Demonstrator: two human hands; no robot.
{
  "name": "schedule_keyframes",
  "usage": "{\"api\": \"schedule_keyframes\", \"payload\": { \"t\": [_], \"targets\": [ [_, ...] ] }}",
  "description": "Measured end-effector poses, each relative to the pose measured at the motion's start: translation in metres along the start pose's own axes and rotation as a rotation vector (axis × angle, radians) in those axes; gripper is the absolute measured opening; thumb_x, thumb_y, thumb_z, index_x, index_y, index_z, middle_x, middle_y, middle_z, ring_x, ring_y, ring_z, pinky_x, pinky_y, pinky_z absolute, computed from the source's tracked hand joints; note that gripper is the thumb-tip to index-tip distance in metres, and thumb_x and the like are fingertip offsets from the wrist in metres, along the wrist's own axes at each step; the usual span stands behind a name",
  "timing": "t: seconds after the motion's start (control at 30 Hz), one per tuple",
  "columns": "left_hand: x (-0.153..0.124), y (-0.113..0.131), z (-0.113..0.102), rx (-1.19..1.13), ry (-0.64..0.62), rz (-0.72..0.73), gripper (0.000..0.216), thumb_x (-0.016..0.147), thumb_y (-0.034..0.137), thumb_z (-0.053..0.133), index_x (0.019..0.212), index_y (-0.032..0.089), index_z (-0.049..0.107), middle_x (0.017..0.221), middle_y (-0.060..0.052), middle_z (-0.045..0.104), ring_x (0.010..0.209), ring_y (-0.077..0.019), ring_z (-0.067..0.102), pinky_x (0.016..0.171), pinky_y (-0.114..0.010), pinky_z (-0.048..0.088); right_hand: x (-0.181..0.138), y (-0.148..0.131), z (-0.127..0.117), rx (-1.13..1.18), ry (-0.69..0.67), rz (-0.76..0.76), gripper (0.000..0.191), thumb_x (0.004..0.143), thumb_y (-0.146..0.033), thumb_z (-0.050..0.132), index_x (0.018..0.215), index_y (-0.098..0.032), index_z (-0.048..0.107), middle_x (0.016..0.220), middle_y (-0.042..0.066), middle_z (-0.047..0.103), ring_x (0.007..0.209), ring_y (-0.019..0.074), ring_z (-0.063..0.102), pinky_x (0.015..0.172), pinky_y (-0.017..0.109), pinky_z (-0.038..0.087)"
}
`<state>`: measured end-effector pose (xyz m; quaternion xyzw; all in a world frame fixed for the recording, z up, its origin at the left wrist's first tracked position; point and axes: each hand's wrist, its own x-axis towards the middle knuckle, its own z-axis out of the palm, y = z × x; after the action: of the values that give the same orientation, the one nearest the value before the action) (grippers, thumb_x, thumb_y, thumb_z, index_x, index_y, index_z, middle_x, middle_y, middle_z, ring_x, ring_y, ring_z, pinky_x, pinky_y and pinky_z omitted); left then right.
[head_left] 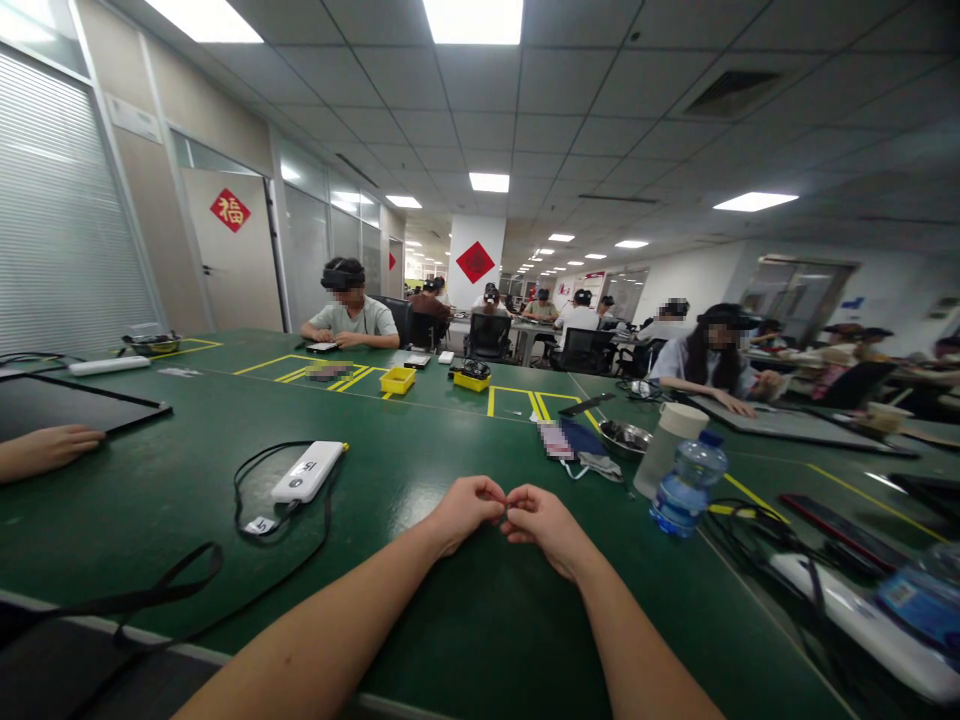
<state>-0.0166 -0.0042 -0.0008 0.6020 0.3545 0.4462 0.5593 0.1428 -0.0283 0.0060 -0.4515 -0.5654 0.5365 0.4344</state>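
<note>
My left hand point(471, 512) and my right hand point(541, 520) meet just above the green table point(405, 630), in the middle of the view. Thumb and fingers are pinched on both, and the fingertips nearly touch. Something small and dark may sit between them, too small to name. To the left lies a white power bank point(309, 472) with a black cable looped around it. Right of my hands stands a blue-capped water bottle point(687, 484), beside a frosted bottle with a pale lid point(667, 450).
Ahead lie two yellow trays point(397, 380), yellow tape marks, a dark cloth pouch point(576, 440) and a metal bowl point(626, 438). Another person's hand point(52, 450) rests on a black board at left. A co-worker point(709, 360) sits at right, another point(349, 310) across the table.
</note>
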Motion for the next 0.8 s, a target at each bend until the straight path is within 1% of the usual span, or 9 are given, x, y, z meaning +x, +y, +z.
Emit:
{"api": "schedule_keyframes", "payload": {
  "t": [0.13,0.23,0.33,0.4,0.53,0.6,0.7,0.77,0.8],
  "targets": [
    [0.002,0.001,-0.001,-0.106,0.012,0.025,0.014,0.061,0.015,0.066,0.075,0.011,0.062,0.066,-0.002,0.062,0.058,-0.0097,0.056,0.058,-0.021,0.044,0.001,-0.003,-0.001,-0.018,0.049,-0.107,0.027,0.064,-0.024,0.065,0.088,-0.013,0.059,0.071,0.003,0.062,0.056,0.0113,0.059,0.046,0.020,0.043],
    [0.004,0.000,-0.003,-0.225,0.003,0.015,0.019,0.063,0.016,0.066,0.081,0.011,0.063,0.076,-0.006,0.065,0.064,-0.0109,0.059,0.064,-0.023,0.047,0.001,-0.007,-0.001,0.045,0.077,-0.127,0.030,0.065,-0.025,0.065,0.092,-0.013,0.059,0.076,0.005,0.065,0.058,0.0123,0.061,0.047,0.020,0.045],
    [0.005,-0.001,-0.005,-0.314,-0.012,-0.043,0.018,0.066,0.016,0.066,0.081,0.009,0.063,0.082,-0.010,0.066,0.069,-0.0121,0.061,0.070,-0.024,0.049,0.001,-0.008,-0.002,0.109,0.105,-0.056,0.030,0.066,-0.026,0.066,0.093,-0.015,0.058,0.086,0.007,0.067,0.064,0.0145,0.065,0.051,0.022,0.049],
    [0.006,-0.001,-0.006,-0.364,-0.022,-0.082,0.015,0.069,0.020,0.064,0.078,0.008,0.063,0.082,-0.011,0.065,0.069,-0.0123,0.061,0.073,-0.025,0.049,0.001,-0.007,-0.004,0.150,0.107,0.007,0.028,0.068,-0.026,0.064,0.093,-0.016,0.058,0.089,0.008,0.067,0.068,0.0162,0.066,0.055,0.024,0.052],
    [0.005,0.003,-0.007,-0.457,-0.013,-0.136,0.022,0.077,0.028,0.057,0.077,0.007,0.062,0.081,-0.013,0.065,0.069,-0.0128,0.062,0.073,-0.025,0.051,0.002,-0.007,-0.006,0.241,0.075,0.066,0.023,0.073,-0.022,0.059,0.095,-0.015,0.058,0.090,0.011,0.067,0.074,0.0187,0.067,0.062,0.028,0.054],
    [0.004,0.007,-0.006,-0.459,0.002,-0.164,0.023,0.079,0.029,0.055,0.079,0.007,0.062,0.081,-0.013,0.065,0.069,-0.0131,0.062,0.073,-0.025,0.051,0.002,-0.008,-0.007,0.259,0.068,0.070,0.023,0.074,-0.020,0.057,0.096,-0.014,0.058,0.091,0.011,0.067,0.075,0.0190,0.067,0.063,0.028,0.055],
    [0.001,0.012,-0.005,-0.418,0.011,-0.153,0.021,0.077,0.027,0.057,0.079,0.007,0.063,0.082,-0.012,0.065,0.071,-0.0130,0.062,0.076,-0.025,0.050,0.002,-0.009,-0.007,0.259,0.065,0.061,0.025,0.073,-0.018,0.057,0.098,-0.014,0.057,0.092,0.012,0.067,0.076,0.0188,0.067,0.065,0.028,0.054],
    [0.001,0.011,-0.005,-0.349,-0.003,-0.125,0.018,0.074,0.024,0.060,0.079,0.007,0.063,0.083,-0.012,0.066,0.072,-0.0124,0.062,0.075,-0.024,0.049,0.002,-0.007,-0.007,0.240,0.064,0.058,0.027,0.073,-0.019,0.057,0.099,-0.014,0.057,0.093,0.011,0.066,0.076,0.0181,0.067,0.066,0.028,0.054],
    [0.000,0.009,-0.005,-0.289,-0.014,-0.117,0.016,0.072,0.022,0.062,0.079,0.008,0.064,0.082,-0.011,0.066,0.069,-0.0117,0.062,0.072,-0.023,0.049,0.002,-0.006,-0.007,0.215,0.064,0.067,0.027,0.072,-0.019,0.058,0.099,-0.014,0.057,0.092,0.011,0.066,0.075,0.0176,0.067,0.065,0.028,0.054]
  ]
}}
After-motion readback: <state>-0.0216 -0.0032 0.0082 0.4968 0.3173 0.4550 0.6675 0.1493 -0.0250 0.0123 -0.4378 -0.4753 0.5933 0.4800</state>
